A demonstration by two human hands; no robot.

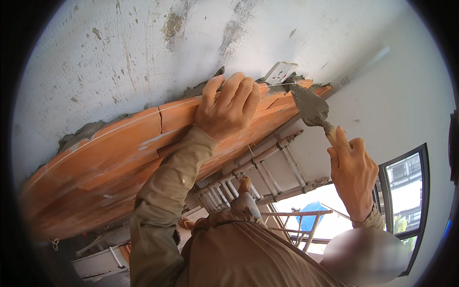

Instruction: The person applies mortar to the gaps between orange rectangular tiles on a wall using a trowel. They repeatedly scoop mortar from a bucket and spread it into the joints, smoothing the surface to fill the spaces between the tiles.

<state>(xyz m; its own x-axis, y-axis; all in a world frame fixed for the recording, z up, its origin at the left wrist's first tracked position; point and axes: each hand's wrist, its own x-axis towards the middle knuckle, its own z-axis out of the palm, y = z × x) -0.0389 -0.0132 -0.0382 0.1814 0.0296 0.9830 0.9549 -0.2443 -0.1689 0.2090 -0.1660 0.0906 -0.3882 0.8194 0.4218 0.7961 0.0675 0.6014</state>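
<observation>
My left hand [228,104] curls its fingers over the top edge of an orange brick tile [179,115] in the upper course against the wall. Held by its handle in my right hand [353,174] is a pointing trowel [310,106], its blade coated in wet grey mortar. The blade tip is close to the tile row's top edge, beside a white wall socket [281,72]. A thin white string [119,125] runs along the top of the row. Grey mortar [83,135] sits between the tiles and the wall; my left hand hides part of the row.
The pale wall [143,43] is scored and spotted with mortar. Below are a ladder [267,179] and a wooden frame [311,232] beside a blue sheet [311,214]. A dark-framed window [404,186] is on the right, above a blurred round patch.
</observation>
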